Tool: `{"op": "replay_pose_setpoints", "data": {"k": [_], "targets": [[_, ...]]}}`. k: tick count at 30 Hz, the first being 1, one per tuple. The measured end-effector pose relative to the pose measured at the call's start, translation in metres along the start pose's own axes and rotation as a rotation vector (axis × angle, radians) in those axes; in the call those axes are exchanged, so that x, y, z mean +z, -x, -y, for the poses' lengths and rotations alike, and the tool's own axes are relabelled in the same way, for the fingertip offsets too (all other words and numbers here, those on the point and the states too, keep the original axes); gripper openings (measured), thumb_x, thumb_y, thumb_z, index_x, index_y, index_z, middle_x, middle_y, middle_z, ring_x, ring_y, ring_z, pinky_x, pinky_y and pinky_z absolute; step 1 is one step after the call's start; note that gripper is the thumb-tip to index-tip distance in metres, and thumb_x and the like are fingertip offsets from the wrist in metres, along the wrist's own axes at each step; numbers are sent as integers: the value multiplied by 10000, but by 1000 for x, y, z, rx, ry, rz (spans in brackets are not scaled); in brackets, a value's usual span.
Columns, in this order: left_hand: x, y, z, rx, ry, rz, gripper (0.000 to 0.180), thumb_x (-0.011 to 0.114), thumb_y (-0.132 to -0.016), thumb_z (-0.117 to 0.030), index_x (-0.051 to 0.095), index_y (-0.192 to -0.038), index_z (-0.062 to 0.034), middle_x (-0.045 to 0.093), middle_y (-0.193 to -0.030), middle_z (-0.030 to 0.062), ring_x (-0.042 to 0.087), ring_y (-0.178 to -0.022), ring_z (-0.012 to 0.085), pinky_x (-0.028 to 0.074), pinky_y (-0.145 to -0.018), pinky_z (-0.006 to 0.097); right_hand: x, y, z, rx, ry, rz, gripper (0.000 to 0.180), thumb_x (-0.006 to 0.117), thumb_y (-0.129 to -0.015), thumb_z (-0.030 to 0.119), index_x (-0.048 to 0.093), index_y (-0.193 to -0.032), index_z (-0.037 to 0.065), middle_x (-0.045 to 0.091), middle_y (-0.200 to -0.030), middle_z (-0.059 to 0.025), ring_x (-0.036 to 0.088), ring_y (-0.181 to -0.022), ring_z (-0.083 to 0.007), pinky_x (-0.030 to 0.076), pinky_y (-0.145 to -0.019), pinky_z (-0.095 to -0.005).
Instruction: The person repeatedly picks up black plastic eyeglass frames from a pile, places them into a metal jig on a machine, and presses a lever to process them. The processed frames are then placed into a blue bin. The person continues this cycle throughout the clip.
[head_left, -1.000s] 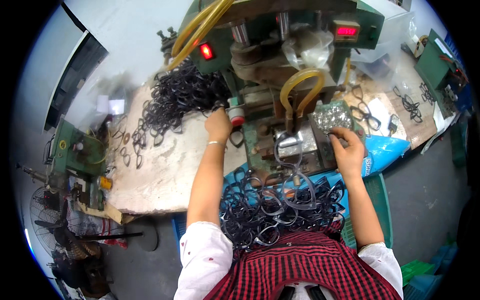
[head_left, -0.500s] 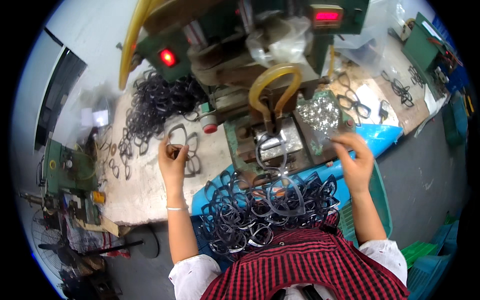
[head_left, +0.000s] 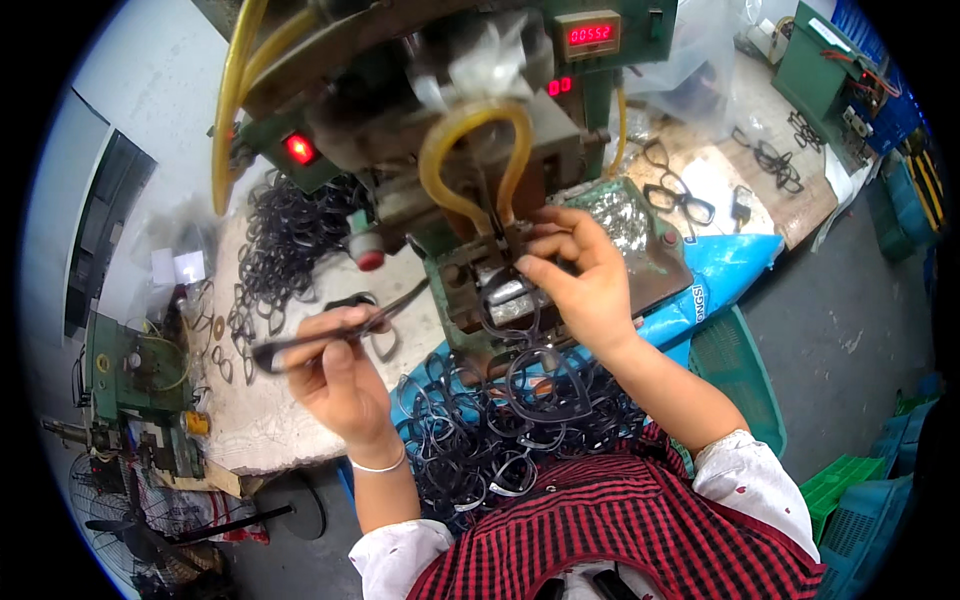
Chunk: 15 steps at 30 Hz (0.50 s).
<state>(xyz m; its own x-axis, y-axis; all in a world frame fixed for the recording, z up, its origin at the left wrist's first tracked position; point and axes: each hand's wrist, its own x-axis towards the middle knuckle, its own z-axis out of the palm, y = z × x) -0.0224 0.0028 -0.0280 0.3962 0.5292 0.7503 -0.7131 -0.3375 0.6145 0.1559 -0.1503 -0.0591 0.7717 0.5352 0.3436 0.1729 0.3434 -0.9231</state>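
My left hand is closed around a dark eyeglass frame, raised over the bench and blurred by motion. My right hand reaches into the bench press, its thumb and fingers bent together at the upper end of another dark eyeglass frame. That frame sits with one rim over the metal die block and the other hanging toward me; the fingertips are partly hidden. A yellow hose loop hangs just above this hand. Below lies a heap of dark eyeglass frames in front of my checked apron.
The green press has red lit displays and a red-topped button. More frames pile up at the back left. Metal scraps lie right of the die. A blue plastic sheet and a green basket are at the right.
My right hand has moved left into the press, onto the frame at the die. My left hand has come down and nearer, tilting the frame it holds. The whole view has shifted slightly.
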Motion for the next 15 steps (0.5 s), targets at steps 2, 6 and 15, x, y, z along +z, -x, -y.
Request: {"op": "replay_pose_setpoints", "data": {"k": [2,6,15], "targets": [[18,-20,-12,94,-232,100,116,544,-1021,-61,602,-1112,-18,677,-1103,217,668,-993,306,555,-895,428,8,2,16,116,-137,29,457,690,-868,-22,531,-1295,-46,720,-980,-71,638,-997,-104,462,-952,-260],[19,-29,-2,112,-325,138,80,512,-1015,-17,543,-1079,19,676,-1062,238,670,-965,306,545,-913,428,16,16,35,179,-165,-28,524,649,-872,-44,481,-1368,-39,671,-1182,-140,609,-1156,-173,455,-1011,-300],[46,13,15,250,-655,674,288,824,-717,-84,774,-999,-116,745,-1108,13,578,-714,220,543,-871,428,-68,-16,-4,-19,272,-134,513,653,-885,-7,530,-1382,21,625,-1251,-122,593,-1186,-206,453,-1044,-340]]}}
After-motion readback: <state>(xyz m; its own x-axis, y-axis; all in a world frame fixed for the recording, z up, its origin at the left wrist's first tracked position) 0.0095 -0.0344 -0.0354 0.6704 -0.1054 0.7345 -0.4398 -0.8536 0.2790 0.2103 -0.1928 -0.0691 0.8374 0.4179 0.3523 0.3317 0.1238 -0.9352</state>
